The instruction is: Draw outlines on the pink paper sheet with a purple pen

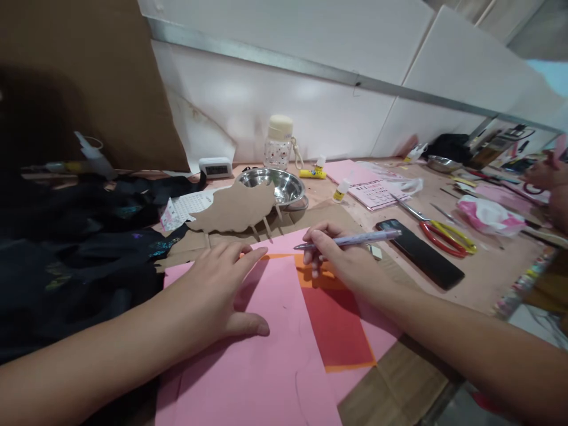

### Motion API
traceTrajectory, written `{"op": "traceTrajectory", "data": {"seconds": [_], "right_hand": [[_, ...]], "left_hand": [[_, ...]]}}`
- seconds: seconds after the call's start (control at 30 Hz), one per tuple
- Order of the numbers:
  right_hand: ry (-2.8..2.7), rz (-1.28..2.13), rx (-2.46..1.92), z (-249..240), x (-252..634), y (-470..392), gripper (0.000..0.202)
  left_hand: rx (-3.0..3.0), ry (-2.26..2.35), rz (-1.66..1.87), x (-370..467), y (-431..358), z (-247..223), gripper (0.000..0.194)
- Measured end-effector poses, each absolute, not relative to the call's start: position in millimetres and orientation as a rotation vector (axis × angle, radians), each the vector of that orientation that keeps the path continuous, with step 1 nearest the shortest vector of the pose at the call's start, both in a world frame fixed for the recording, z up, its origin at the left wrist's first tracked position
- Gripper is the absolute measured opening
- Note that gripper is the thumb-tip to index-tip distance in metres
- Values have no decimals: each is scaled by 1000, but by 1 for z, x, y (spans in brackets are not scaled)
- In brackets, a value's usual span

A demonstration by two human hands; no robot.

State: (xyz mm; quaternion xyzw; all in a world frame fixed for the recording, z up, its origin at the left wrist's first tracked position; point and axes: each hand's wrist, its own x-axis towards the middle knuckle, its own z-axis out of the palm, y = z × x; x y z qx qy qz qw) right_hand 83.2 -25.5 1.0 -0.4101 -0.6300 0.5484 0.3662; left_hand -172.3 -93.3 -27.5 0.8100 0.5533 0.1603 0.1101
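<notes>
Pink paper (275,361) lying on brown cardboard (390,384), left hand (219,290) resting on it, thumb and fingers spreading wide. Right hand (335,254) pinching pen (359,238) above orange-bordered red sheet (339,325), partly showing beneath paper. Black phone (421,254) lying to right, near red-and-yellow-handled scissors (423,220). Metal bowl (289,190) sitting behind cardboard cutout (235,207).

Under the left hand (222,293), paper (270,373) on cardboard (393,378). Left of it, cloth (100,272); beyond it, bowl (290,188) with bottle (278,145) behind. Right of the right hand (344,260), on the counter (488,278), phone (421,257), then scissors (423,223) farther right.
</notes>
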Motion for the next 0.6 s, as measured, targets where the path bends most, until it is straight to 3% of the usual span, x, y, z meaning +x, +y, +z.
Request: {"op": "traceTrajectory", "data": {"seconds": [0.27,0.43,0.6], "right_hand": [[-1620,1432,-944,-11,88,-19,39],[-1692,1405,-860,-12,94,-14,39],[-1807,1211,-909,12,113,0,47]], "left_hand": [[2206,1565,615,-172,-95,-25,91],[2016,1555,715,-176,-85,-2,23],[1676,1527,1070,-180,-78,19,41]]}}
